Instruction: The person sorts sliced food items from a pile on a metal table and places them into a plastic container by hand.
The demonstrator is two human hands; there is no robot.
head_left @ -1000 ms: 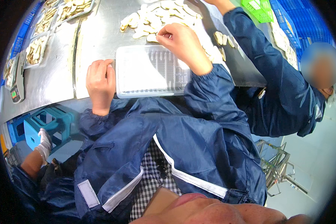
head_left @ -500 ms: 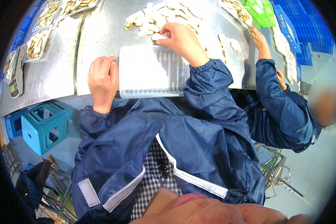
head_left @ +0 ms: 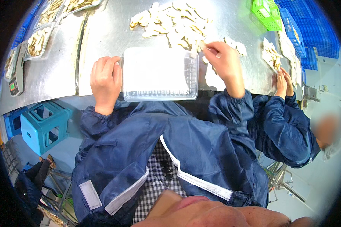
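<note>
A clear plastic tray (head_left: 159,97) lies in front of me at the table's near edge, with no slices seen in it. My left hand (head_left: 105,81) rests beside its left rim, fingers curled and closed; what is under them, if anything, is hidden. Just past the tray's far right corner, my right hand (head_left: 225,62) pinches a pale mushroom slice (head_left: 197,45), blurred, between thumb and fingers. Beyond the tray spreads a loose pile of sliced mushrooms (head_left: 174,20). A few more slices (head_left: 236,46) lie right of the pile.
Filled trays (head_left: 37,43) and a scale (head_left: 17,85) stand at the left of the metal table (head_left: 58,72). On the right, a co-worker's hands (head_left: 282,83) touch a filled tray (head_left: 271,55). Green (head_left: 267,15) and blue baskets (head_left: 291,32) stand beyond. A blue stool (head_left: 45,126) is below left.
My right hand has moved right and slightly nearer, from the pile's near edge to beyond the tray's corner. The tray has shifted slightly right. The co-worker's hands have come together nearer the table edge.
</note>
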